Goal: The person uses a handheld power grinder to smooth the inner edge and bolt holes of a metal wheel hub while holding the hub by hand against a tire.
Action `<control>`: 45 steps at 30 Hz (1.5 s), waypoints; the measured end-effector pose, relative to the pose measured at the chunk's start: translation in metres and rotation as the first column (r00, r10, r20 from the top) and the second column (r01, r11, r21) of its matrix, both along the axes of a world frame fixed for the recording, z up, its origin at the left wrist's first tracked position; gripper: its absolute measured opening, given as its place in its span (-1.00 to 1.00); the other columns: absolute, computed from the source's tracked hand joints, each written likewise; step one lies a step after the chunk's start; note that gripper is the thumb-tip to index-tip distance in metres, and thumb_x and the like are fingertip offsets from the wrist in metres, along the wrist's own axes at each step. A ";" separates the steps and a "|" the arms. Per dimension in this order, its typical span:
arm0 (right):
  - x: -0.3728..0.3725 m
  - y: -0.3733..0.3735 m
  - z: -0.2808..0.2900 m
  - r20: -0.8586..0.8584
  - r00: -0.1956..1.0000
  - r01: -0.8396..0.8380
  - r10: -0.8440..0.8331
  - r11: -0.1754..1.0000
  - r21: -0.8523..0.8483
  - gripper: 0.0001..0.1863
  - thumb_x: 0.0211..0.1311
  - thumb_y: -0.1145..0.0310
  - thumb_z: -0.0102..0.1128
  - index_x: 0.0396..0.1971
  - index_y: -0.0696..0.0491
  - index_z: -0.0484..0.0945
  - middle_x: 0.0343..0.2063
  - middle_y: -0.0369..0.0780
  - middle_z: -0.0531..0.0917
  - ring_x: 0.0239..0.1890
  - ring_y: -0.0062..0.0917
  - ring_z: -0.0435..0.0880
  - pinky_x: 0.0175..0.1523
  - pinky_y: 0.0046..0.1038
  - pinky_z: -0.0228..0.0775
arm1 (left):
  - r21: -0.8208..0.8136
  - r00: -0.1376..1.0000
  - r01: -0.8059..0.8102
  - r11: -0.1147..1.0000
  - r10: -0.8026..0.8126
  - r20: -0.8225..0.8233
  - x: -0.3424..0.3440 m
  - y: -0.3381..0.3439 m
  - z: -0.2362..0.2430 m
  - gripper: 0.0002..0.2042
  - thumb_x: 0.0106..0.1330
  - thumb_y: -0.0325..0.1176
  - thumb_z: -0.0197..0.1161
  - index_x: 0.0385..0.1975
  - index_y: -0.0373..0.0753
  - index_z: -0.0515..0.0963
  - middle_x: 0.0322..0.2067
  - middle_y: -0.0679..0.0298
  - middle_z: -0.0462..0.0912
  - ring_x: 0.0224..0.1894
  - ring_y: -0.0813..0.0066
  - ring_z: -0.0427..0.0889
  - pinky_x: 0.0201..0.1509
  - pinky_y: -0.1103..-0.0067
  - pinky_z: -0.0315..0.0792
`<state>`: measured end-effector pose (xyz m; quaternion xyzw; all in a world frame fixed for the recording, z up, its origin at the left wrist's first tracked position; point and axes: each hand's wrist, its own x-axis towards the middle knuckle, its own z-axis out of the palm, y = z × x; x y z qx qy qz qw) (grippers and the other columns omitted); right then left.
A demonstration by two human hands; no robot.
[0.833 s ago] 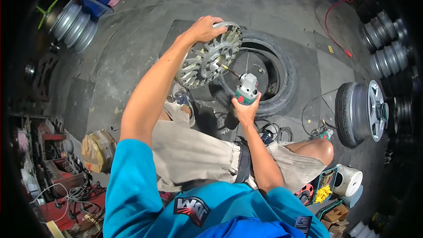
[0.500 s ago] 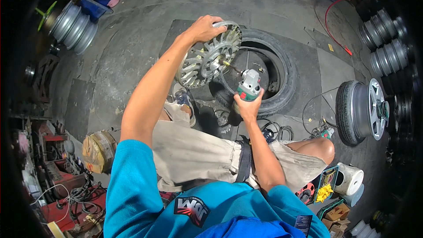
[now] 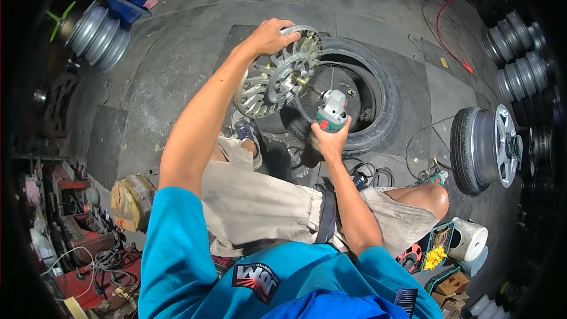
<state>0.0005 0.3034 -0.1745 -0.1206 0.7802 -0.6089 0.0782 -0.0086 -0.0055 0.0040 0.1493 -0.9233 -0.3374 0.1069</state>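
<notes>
My left hand (image 3: pixel 273 36) is closed over the top rim of a grey multi-spoke alloy wheel (image 3: pixel 274 85), which stands tilted. In my right hand (image 3: pixel 331 140) is a green and grey angle grinder (image 3: pixel 332 109), gripped round its body. A thin shaft with a yellowish tip (image 3: pixel 300 81) extends from its head to the wheel's hub area. Whether that tip touches the metal I cannot tell. Beneath and to the right of the wheel lies a black tyre (image 3: pixel 387 91), flat on the floor.
An upright wheel with its tyre (image 3: pixel 469 150) stands at the right, with cables and a second power tool (image 3: pixel 438 177) beside it. Silver rims (image 3: pixel 97 35) stack at the far left, others at the right. A taped box (image 3: pixel 133 202) sits left of my legs.
The wheel and my left hand have shifted slightly left. My right hand has brought the angle grinder a little to the left as well.
</notes>
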 end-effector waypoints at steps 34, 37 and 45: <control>0.003 -0.009 0.036 -0.078 0.993 -0.083 0.088 0.994 0.067 -0.08 -0.17 0.32 0.66 0.22 0.09 0.28 -0.05 0.01 0.67 0.00 -0.19 0.69 0.17 -0.22 0.49 | -0.031 1.000 0.009 0.999 -0.009 -0.013 -0.003 -0.002 -0.010 -0.53 0.39 0.00 0.31 0.05 -0.28 0.70 -0.31 0.06 0.78 -0.26 0.23 0.69 -0.06 0.33 0.53; -0.001 -0.007 0.037 -0.086 0.994 -0.057 0.064 0.995 0.078 -0.08 -0.18 0.31 0.67 0.22 0.09 0.28 -0.06 0.00 0.68 0.00 -0.20 0.70 0.17 -0.22 0.50 | 0.064 0.997 -0.004 0.998 0.000 0.072 -0.002 0.005 0.004 -0.42 0.30 0.03 0.35 0.16 -0.32 0.66 -0.04 -0.14 0.78 0.06 -0.08 0.75 0.20 0.25 0.56; 0.011 -0.002 0.031 -0.065 0.996 -0.063 0.067 0.997 0.051 -0.08 -0.15 0.29 0.64 0.23 0.08 0.26 -0.07 0.05 0.70 0.02 -0.08 0.73 0.16 -0.14 0.50 | 0.026 0.998 -0.026 0.999 0.025 0.054 -0.001 -0.001 0.001 -0.42 0.31 0.02 0.34 0.16 -0.33 0.66 -0.07 -0.12 0.79 0.03 -0.07 0.76 0.19 0.25 0.56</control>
